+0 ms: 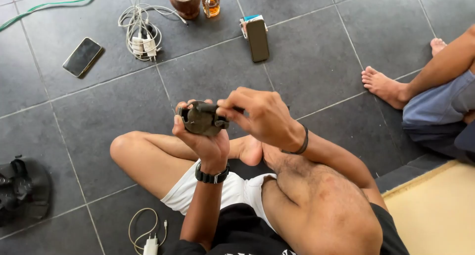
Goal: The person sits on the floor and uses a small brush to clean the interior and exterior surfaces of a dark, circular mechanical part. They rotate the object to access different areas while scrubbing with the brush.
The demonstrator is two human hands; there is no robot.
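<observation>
both hands on a small dark round gadget, held over crossed legs

left hand [200, 136] cups the dark round gadget [200, 119] from below; right hand [260, 117] pinches its right edge. its long axis runs left-right. open tile floor [316, 62] lies ahead, with a black phone [258, 40] well apart.

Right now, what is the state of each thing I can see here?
Left hand: holds round black device.
Right hand: fingers pinch the device's edge.
Phone: flat, screen dark.
Second phone: lies on a box.
Glass: upright, holds amber liquid.
White cables: tangled.

Dark object [200, 119] partly hidden by hands; black gear [20, 188] cut by left edge.
</observation>
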